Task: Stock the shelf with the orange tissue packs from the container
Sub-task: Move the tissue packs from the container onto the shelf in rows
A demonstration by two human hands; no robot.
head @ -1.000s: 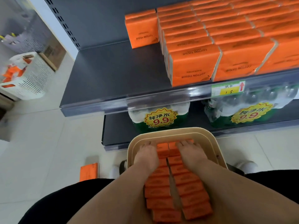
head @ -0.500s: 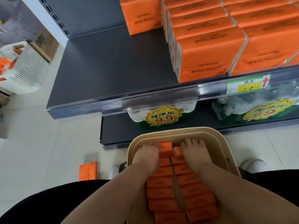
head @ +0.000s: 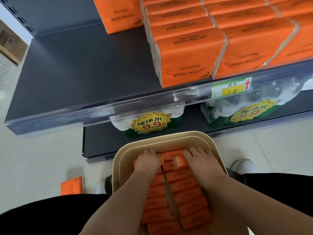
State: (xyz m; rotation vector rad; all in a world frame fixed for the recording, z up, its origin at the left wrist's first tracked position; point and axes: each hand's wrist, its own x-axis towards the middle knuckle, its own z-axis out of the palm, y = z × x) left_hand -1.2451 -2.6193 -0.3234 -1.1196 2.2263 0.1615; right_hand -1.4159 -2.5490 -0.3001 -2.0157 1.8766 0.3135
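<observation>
My left hand (head: 148, 161) and right hand (head: 201, 161) are down in the beige container (head: 118, 160). My fingers (head: 149, 151) curl round the farthest orange tissue packs (head: 186, 185) of its two rows, and one pack beside my right thumb is tilted up. Beyond my fingers runs the dark grey shelf (head: 84, 65), with stocked packs (head: 186, 55) up to the right. Under it stands bottled water (head: 149, 124). Left of my fingers a loose pack (head: 72, 185) lies on the pale tiled floor (head: 33, 158).
</observation>
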